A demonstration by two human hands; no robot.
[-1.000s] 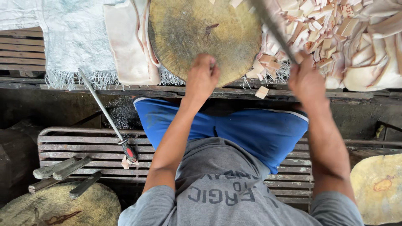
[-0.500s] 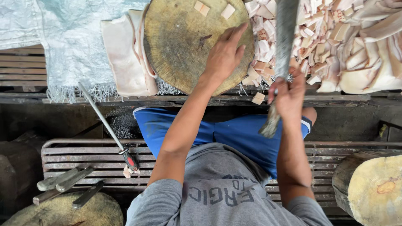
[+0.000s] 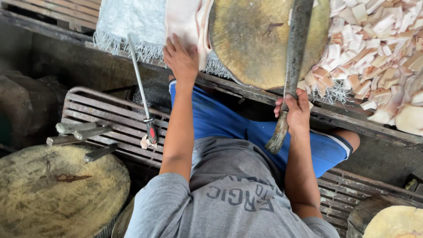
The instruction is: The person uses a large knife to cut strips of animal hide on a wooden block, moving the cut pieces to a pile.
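The fat slab (image 3: 187, 17) lies at the top of the view, flat on the counter (image 3: 246, 90), just left of the round block (image 3: 260, 39). It is pale and long, and its long side runs from 12 o'clock down to 6 o'clock. Our left hand (image 3: 181, 59) rests on its lower end, fingers spread flat on it, not closed around it. From that hand the slab goes up toward 12 o'clock, and the block sits at about 2 o'clock.

Our right hand (image 3: 294, 110) is farther off, at 4 o'clock from the slab. It is wrapped tight around the handle of the big knife (image 3: 296, 57). The blade points up to 12 o'clock, over the block. So the left hand is the near one. A heap of cut pieces (image 3: 374, 48) lies to the right of the block.
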